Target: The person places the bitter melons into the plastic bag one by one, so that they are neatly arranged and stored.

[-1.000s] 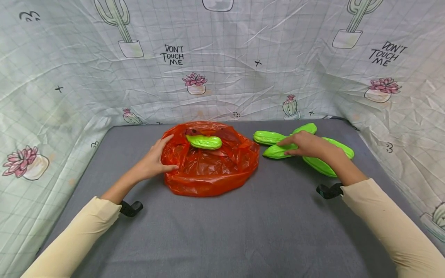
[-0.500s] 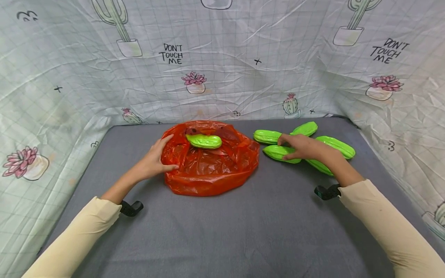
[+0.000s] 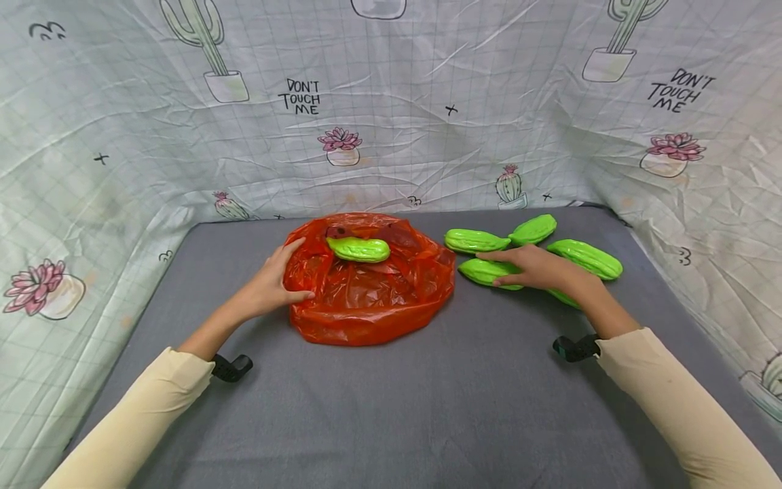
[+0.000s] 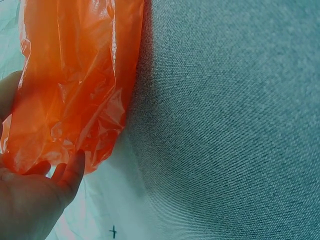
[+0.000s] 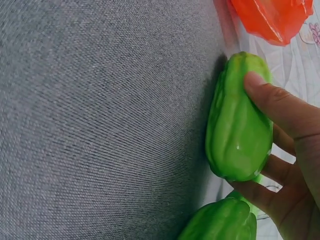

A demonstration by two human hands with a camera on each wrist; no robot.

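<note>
A red plastic bag (image 3: 366,326) stands with its mouth spread wide, a bright green ridged vegetable (image 3: 360,250) lying in it. My left hand (image 3: 265,285) holds the bag's left side, thumb and fingers spread along its edge. On the right, my right hand (image 3: 544,268) grips another green ridged vegetable (image 5: 239,120), thumb on the near side and fingers around the far side. This one lies low at the table surface. Around that hand lie several similar vegetables, such as one at the back left (image 3: 473,240), one at the back (image 3: 533,229) and one at the right (image 3: 586,259).
A grey cloth covers the table (image 3: 391,414). Hanging fabric (image 3: 403,149) printed with cacti closes off the back and both sides. One more green vegetable (image 3: 565,297) is partly hidden under my right wrist. Dark shapes (image 3: 336,232) show near the bag's back rim.
My right hand has shifted slightly left and towards me, its fingers and thumb settling around the front vegetable. The left hand and the bag have stayed put.
</note>
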